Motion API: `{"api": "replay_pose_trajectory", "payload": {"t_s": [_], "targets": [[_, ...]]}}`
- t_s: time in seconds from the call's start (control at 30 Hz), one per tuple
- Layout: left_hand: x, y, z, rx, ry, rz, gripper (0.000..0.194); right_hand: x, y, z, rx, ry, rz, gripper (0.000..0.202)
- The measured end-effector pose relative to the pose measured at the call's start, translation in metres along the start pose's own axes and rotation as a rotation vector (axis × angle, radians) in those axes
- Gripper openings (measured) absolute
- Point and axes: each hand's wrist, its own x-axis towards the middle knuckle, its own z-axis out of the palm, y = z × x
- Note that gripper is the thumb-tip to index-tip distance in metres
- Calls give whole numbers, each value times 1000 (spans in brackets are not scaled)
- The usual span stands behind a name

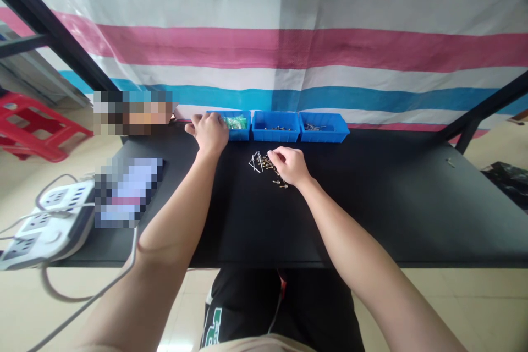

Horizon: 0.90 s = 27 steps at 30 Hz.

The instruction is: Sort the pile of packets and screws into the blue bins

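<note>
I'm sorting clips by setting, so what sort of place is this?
Probably a makeshift indoor workstation: small metal parts lie on a black table, three blue bins stand in a row towards its back, and a striped sheet hangs behind.

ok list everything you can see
bins: 3, blue, table's far edge
bin contents: uncounted, green and clear, left bin
small metal parts: many, silver and brass-coloured, table and other bins
table: 1, black, centre
power strip: 1, white and grey, table's left
cables: several, greyish, around power strip
pixelated patches: 2, mixed, table's left
stool: 1, red, left floor
frame bars: several, black, both sides
striped sheet: 1, blue, white, pink, behind table
dark object: 1, black, far right
floor: 1, beige, below
trousers: 1 pair, black, bottom
left hand: 1, at left bin
right hand: 1, at metal parts
</note>
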Motion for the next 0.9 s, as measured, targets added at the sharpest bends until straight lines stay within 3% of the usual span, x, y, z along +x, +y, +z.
{"api": "replay_pose_trajectory", "payload": {"t_s": [0.27, 0.4, 0.53, 0.63, 0.9], "targets": [[-21, 11, -5, 15, 9, 70, 35, 2, 6, 0, -186, 26, -22, 21], [-37, 25, -10, -33, -2, 109, 28, 2, 11, 2, -299, 13, -44, 28], [-52, 43, -12, -81, -137, 203, 25, 1, 14, 4, -346, -41, -44, 40], [-63, 51, -11, -122, -243, 282, 24, 1, 15, 6, -350, -70, -56, 35], [-89, 50, 2, -129, -372, 415, 27, 1, 12, 8, -349, -148, -69, 18]]}}
